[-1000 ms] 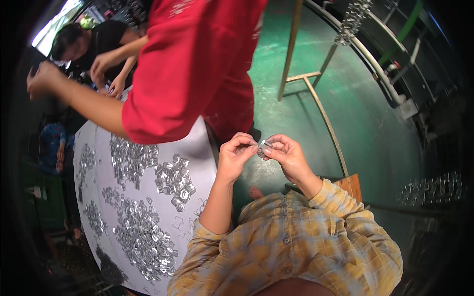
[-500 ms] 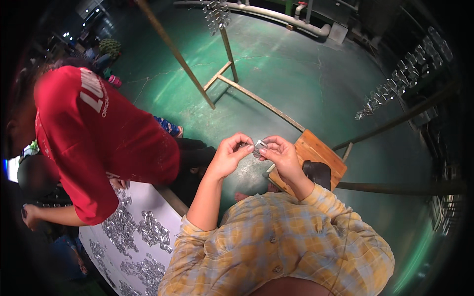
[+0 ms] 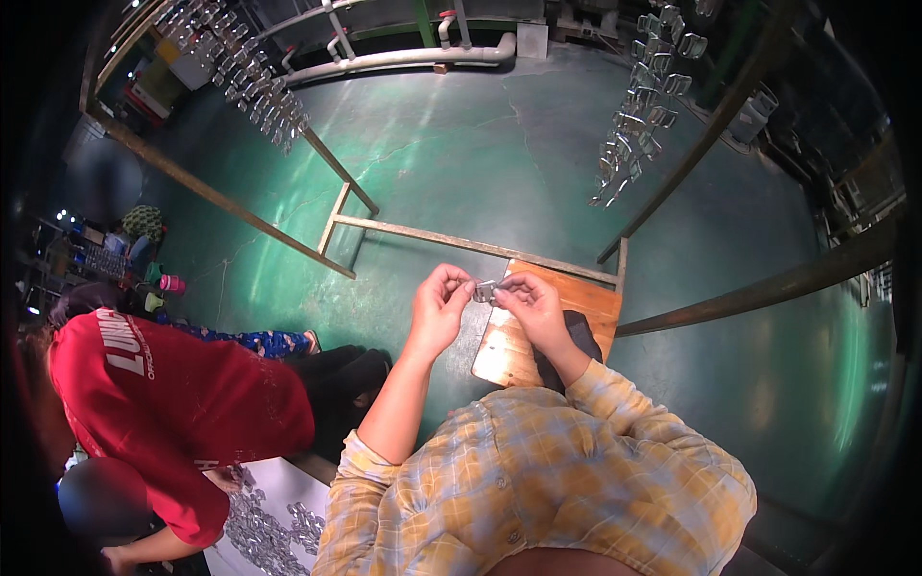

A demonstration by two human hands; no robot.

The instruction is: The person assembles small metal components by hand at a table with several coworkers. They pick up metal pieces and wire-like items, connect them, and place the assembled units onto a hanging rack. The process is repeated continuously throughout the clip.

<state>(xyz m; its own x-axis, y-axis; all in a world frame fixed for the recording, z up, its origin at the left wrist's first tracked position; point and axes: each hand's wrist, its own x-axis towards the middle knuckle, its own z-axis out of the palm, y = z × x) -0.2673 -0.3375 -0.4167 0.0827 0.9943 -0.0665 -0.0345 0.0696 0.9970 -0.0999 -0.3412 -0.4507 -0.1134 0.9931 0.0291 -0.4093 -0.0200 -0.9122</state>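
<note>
A small, shiny bent metal piece is held in front of my chest, between the fingertips of both hands. My left hand pinches its left side with thumb and forefinger. From the other side, my right hand grips it, also between thumb and fingers. The fingers cover part of the piece, so its full shape is hard to make out. Below and beyond my right hand lies a wooden board, with a dark object on it, partly behind my forearm.
A metal rack stands ahead, its bars rising on both sides. Strings of shiny metal pieces hang at left and right. A person in a red shirt bends over a white table bearing piles of similar pieces.
My view has swung right and up, so the rack and hanging strings appear farther left and more of them shows. Both hands still hold the metal piece, which looks turned between the fingertips.
</note>
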